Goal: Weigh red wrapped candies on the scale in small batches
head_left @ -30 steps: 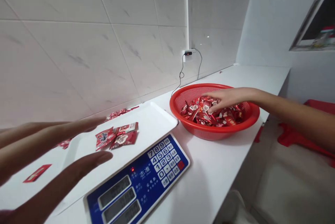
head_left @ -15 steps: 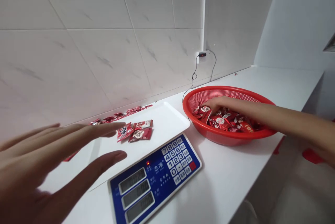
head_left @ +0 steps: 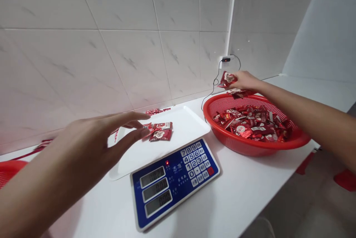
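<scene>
My right hand (head_left: 246, 81) is closed on several small red wrapped packets (head_left: 230, 78), held up above the far rim of a red plastic basket (head_left: 250, 149). More red packets (head_left: 258, 123) fill the bottom of that basket. Over the white tray (head_left: 183, 119) of a weighing scale reaches my left hand (head_left: 111, 137), thumb and forefinger apart. Its fingertips are right beside a little cluster of red packets (head_left: 160, 134) lying on the tray; whether they touch the nearest one I cannot tell. A blue keypad panel (head_left: 178, 182) with lit displays forms the scale's front.
Behind the tray, red wrapped pieces (head_left: 155, 111) lie along the tiled wall. A thin black cord (head_left: 214, 85) runs from a wall socket (head_left: 226, 60) down behind the basket. Part of another red basket (head_left: 11, 171) shows at left. The white table's edge drops away at right.
My right hand has risen out of the basket with packets in it. My left hand has moved right to the packets on the tray, its fingers drawing closer together. The view has shifted left.
</scene>
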The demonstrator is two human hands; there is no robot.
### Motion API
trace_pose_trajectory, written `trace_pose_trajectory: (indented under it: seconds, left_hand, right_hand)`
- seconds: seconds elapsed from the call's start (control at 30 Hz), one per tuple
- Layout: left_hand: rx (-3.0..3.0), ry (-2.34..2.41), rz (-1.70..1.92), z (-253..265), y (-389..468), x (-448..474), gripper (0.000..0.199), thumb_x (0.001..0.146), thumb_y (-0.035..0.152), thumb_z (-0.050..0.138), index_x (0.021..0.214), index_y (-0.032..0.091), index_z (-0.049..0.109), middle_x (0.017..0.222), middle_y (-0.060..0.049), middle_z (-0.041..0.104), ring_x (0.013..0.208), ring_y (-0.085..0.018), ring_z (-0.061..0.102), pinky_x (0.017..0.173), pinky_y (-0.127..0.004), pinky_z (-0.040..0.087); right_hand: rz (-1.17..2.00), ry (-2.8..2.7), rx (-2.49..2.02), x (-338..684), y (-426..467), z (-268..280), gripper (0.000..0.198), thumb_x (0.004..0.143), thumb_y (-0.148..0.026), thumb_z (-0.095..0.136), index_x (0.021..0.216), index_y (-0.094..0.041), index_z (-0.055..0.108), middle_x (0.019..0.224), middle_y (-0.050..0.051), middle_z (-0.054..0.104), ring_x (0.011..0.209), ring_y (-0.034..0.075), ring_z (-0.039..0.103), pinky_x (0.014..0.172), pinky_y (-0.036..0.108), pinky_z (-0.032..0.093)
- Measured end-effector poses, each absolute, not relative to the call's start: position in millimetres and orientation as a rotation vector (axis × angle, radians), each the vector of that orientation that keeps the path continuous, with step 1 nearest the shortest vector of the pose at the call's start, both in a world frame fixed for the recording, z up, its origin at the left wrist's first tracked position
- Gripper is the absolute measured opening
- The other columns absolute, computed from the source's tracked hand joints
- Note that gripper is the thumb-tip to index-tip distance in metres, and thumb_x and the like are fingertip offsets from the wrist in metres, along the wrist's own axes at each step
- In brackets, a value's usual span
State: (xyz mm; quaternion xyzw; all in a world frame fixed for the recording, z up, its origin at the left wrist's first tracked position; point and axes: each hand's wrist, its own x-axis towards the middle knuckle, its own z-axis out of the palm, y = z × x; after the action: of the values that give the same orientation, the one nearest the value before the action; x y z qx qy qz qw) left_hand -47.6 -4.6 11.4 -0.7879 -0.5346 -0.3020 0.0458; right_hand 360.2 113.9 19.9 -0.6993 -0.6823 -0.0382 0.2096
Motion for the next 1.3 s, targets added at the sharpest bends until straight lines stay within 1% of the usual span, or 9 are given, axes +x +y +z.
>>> trace_pose_trajectory:
  seconds: [0.17, 0.33, 0.47, 0.57, 0.7, 0.83, 1.0, 1.17, 1.3]
  left_hand:
    - [-2.383, -1.657, -0.604, 9.2, 5.1, -51.7, 0.05, 0.082, 0.066, 0.044, 0.107, 0.036, 0.075, 0.095, -0.003, 0.079, 0.077, -0.029, 0.071, 0.071, -0.039, 0.047]
    - [-2.334, -1.683, -0.633, 12.6, 1.3, -57.6, 0.043, 0.08, 0.069, 0.048, 0.103, 0.043, 0.074, 0.084, 0.004, 0.078, 0.058, -0.022, 0.065, 0.057, -0.034, 0.042]
    - [-2.352, -1.579, -0.889, 13.1, 1.0, -45.3, 0.035, 0.079, 0.066, 0.057, 0.1, 0.044, 0.074, 0.086, 0.006, 0.078, 0.066, -0.021, 0.069, 0.057, -0.031, 0.044]
    - [-2.394, -1.58, -1.257, 13.0, 4.9, -31.4, 0.04, 0.076, 0.058, 0.063, 0.109, 0.036, 0.072, 0.09, 0.001, 0.078, 0.08, -0.022, 0.072, 0.066, -0.03, 0.051]
    - [-2.346, -1.61, -1.539, 12.0, 15.7, -32.6, 0.027, 0.075, 0.043, 0.066, 0.095, 0.027, 0.073, 0.085, -0.002, 0.077, 0.072, -0.019, 0.071, 0.06, -0.026, 0.05]
    - [-2.301, -1.847, -1.089, 9.2, 23.0, -52.8, 0.014, 0.074, 0.038, 0.065, 0.075, 0.029, 0.075, 0.074, -0.002, 0.075, 0.065, -0.02, 0.067, 0.051, -0.026, 0.042]
    - [-2.549, -1.957, -0.435, -1.5, 29.0, -62.2, 0.023, 0.079, 0.043, 0.06, 0.065, 0.034, 0.076, 0.07, 0.001, 0.075, 0.061, -0.019, 0.065, 0.052, -0.026, 0.041]
    - [-2.269, -1.939, -0.579, -3.0, 28.8, -53.7, 0.023, 0.075, 0.044, 0.067, 0.086, 0.027, 0.077, 0.077, -0.005, 0.077, 0.064, -0.023, 0.066, 0.057, -0.032, 0.045]
    - [-2.32, -1.791, -1.141, 3.0, 16.6, -29.9, 0.033, 0.08, 0.051, 0.066, 0.101, 0.027, 0.074, 0.089, -0.003, 0.076, 0.076, -0.021, 0.07, 0.066, -0.031, 0.053]
  right_hand:
    - [-0.194, -1.934, -2.026, 338.1, 128.1, 6.8, 0.011, 0.076, -0.02, 0.073, 0.085, -0.014, 0.074, 0.078, 0.007, 0.068, 0.078, 0.021, 0.064, 0.067, 0.028, 0.045]
    - [0.366, -1.446, -1.788, 331.0, 123.6, -10.8, 0.02, 0.074, -0.016, 0.077, 0.092, -0.011, 0.071, 0.067, 0.001, 0.062, 0.051, 0.009, 0.048, 0.05, 0.023, 0.038]
    - [0.758, -1.481, -1.348, 273.3, 98.0, 1.6, 0.025, 0.075, -0.019, 0.078, 0.098, -0.015, 0.071, 0.077, 0.003, 0.065, 0.053, 0.007, 0.042, 0.045, 0.02, 0.032]
    - [0.997, -1.747, -1.077, 207.3, 76.4, 10.7, 0.026, 0.068, -0.023, 0.084, 0.09, -0.016, 0.072, 0.068, 0.0, 0.06, 0.056, 0.007, 0.044, 0.045, 0.019, 0.03]
    - [1.313, -1.852, -0.745, 150.7, 68.3, 8.5, 0.033, 0.066, -0.026, 0.085, 0.093, -0.016, 0.07, 0.062, -0.006, 0.048, 0.051, 0.006, 0.036, 0.043, 0.02, 0.022]
    - [1.117, -1.87, -0.851, 155.9, 83.1, -6.7, 0.031, 0.074, -0.033, 0.08, 0.096, -0.014, 0.068, 0.061, -0.006, 0.046, 0.05, 0.006, 0.035, 0.043, 0.022, 0.023]
    - [0.907, -1.92, -1.027, 184.5, 85.5, -19.8, 0.023, 0.09, -0.038, 0.063, 0.094, -0.016, 0.063, 0.063, -0.004, 0.046, 0.052, 0.008, 0.038, 0.047, 0.023, 0.03]
    - [0.68, -1.938, -0.999, 185.6, 67.9, -16.3, 0.018, 0.091, -0.03, 0.059, 0.104, -0.017, 0.063, 0.091, 0.005, 0.065, 0.073, 0.014, 0.054, 0.065, 0.028, 0.042]
    - [0.666, -1.958, -0.825, 181.2, 58.8, -13.1, 0.024, 0.088, -0.033, 0.065, 0.105, -0.017, 0.066, 0.091, 0.004, 0.064, 0.083, 0.016, 0.057, 0.073, 0.029, 0.045]
